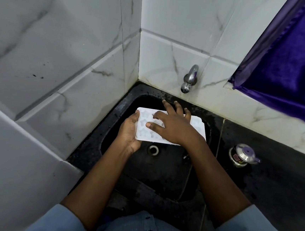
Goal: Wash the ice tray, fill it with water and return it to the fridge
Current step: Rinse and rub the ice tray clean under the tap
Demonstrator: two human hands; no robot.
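Ice tray (197, 127), white with star-shaped moulds, is held level over the black sink (161, 168), above the basin's far half and just past the drain (153, 149). My left hand (130, 132) grips the tray's left edge, thumb on top, fingers curled under. My right hand (172, 126) lies flat on the tray, fingers spread and straight, fingertips reaching past its far edge, gripping nothing. Steel tap (189, 80) on the tiled wall behind the sink, no water visible. Lidded steel pot (242, 155) on the counter (275, 177) right of the sink. Purple curtain (291, 53) above, right of the sink.
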